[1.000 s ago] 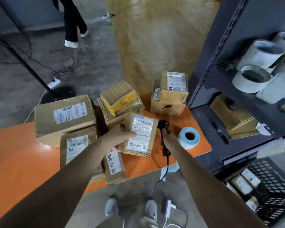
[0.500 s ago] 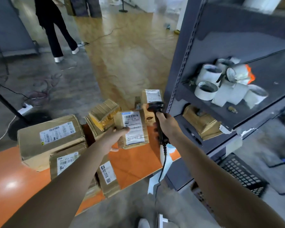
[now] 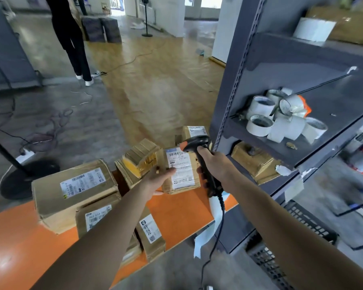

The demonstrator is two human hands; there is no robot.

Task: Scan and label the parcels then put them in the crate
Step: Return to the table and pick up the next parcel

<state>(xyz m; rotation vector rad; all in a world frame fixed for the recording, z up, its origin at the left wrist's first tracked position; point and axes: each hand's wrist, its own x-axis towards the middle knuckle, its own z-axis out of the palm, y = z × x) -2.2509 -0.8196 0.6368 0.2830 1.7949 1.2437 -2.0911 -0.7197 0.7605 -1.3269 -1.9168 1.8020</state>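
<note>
I am holding the small parcel (image 3: pixel 181 170) over the far right corner of the orange table (image 3: pixel 182 212), left hand (image 3: pixel 158 178) pinching its left edge, thumb on the label, right hand (image 3: pixel 217 164) wrapping the scanner (image 3: pixel 195 143) handle. It is looking like light, stiff cardboard; gripping its edges is seeming safest

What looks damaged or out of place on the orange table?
The large parcel at the left of the orange table has a crumpled, torn-looking lower corner. A strip of label paper hangs loose over the table's edge.
</note>
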